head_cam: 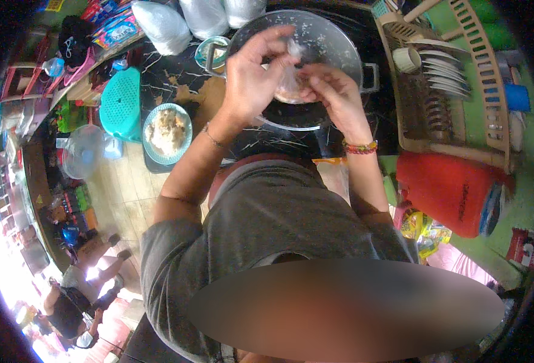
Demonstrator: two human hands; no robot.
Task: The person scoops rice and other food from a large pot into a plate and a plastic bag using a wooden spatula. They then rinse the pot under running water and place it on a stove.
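Observation:
Over a large metal pot (335, 41) with white bits stuck to its inner wall, my left hand (260, 68) grips the gathered top of a clear plastic bag (289, 81). My right hand (332, 93) pinches the same bag lower down on its right side. Something pale and brownish shows low in the bag, between the hands; whether it is all inside the bag is partly hidden by my fingers. Left of the pot, a light blue plate (167, 154) holds a mound of white, rice-like food (167, 131). A small teal bowl (203, 56) with white contents sits beside the pot's left handle.
Filled plastic bags (161, 28) stand behind the pot. A teal perforated stool (120, 104) is left of the black marbled counter (248, 143). At the right are a beige dish rack (482, 86) with plates and a red container (444, 195). Another person (74, 299) is at lower left.

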